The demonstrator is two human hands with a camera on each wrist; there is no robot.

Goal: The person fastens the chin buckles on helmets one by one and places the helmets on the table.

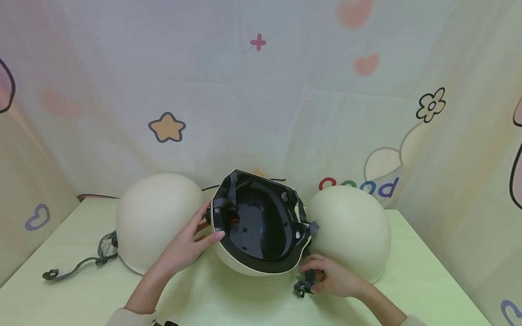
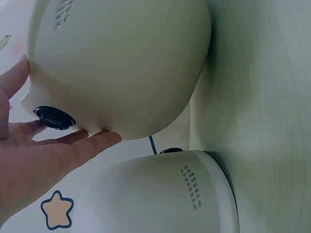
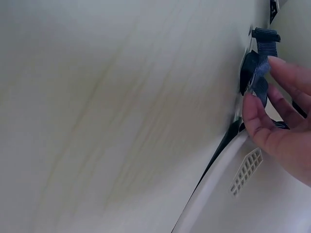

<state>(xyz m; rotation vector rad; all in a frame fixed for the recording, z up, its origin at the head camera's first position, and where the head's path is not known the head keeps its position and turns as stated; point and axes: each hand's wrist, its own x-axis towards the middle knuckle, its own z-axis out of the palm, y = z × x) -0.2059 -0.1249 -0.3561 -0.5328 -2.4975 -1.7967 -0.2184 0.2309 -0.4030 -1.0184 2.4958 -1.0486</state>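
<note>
A cream helmet (image 1: 261,226) lies tipped in the middle of the table, its black padded inside facing the head camera. At its left rim, my left hand (image 1: 187,249) grips with the thumb over the edge and the fingers along the outer shell. The left wrist view shows those fingers beside a black adjustment dial (image 2: 54,118). Low on the right, my right hand (image 1: 334,276) pinches the dark chin strap (image 1: 303,285) near its buckle. In the right wrist view, thumb and fingertips hold the strap webbing (image 3: 261,68).
Two more cream helmets stand dome up, one on the left (image 1: 157,217) and one on the right (image 1: 350,231). A loose strap (image 1: 77,267) trails from the left one across the light green table (image 1: 424,280). Behind hangs a printed curtain (image 1: 261,104).
</note>
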